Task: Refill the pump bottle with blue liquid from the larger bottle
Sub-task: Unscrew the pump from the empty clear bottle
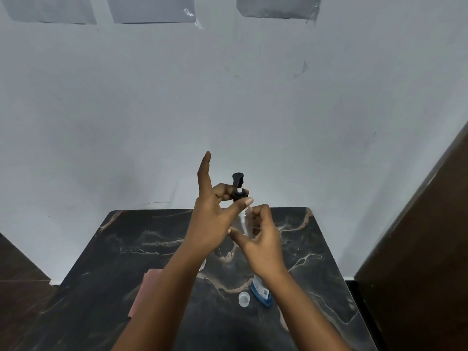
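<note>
The left hand is raised above the table, its thumb and curled fingers pinching the black collar of the pump head, while its index finger sticks straight up, free of everything. The pump's black nozzle rises just above that grip, and its white stem and dip tube run down below it.

Just right of and slightly below the left hand, the right hand curls its fingers around the clear pump bottle, gripping it near the neck; the thumb stretches left toward the left hand's wrist. The bottle is transparent and hard to make out, so how much liquid it holds cannot be told. The pump's tube goes down into it, though whether the collar is seated on the neck is not clear.

Below the right wrist, nearer the person, the larger bottle with blue liquid and a white label stands on the table, mostly hidden by the forearm. Just left of it sits a small clear cap, apart from the bottle. Under the left forearm lies a pink cloth on the table's near left part. The dark marbled table stands against a pale wall, with dark brown wood panelling to the right.
</note>
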The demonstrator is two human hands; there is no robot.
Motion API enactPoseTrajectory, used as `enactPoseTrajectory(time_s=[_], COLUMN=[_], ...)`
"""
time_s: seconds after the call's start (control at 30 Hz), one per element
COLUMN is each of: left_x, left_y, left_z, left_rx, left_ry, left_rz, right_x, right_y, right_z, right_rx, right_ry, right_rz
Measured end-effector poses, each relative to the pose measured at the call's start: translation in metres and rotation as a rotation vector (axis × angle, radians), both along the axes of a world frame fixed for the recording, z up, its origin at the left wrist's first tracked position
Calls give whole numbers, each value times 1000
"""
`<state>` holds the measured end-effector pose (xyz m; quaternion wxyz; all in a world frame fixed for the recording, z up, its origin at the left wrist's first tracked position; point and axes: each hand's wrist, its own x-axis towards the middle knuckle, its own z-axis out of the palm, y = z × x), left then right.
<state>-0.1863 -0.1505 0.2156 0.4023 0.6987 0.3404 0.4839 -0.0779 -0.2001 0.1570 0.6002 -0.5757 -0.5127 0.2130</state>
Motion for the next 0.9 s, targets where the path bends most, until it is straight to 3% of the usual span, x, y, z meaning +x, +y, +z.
enactPoseTrajectory(time_s=[0.17, 0.27, 0.4, 0.9], left_x=[5, 3, 2, 7], left_y=[10, 9, 6, 20], left_z=[-4, -7, -9, 15], left_rx=[-19, -84, -97, 39], left_ry=[67, 92, -3, -125], left_rz=[34, -111, -192, 56], right_x=[0, 2, 4, 1], right_y=[3, 5, 10, 17], right_z=[-5, -9, -7, -7], right_rx=[-18, -19, -4, -68], right_ry=[-3, -31, 10, 29], right_rz=[14, -13, -31, -46])
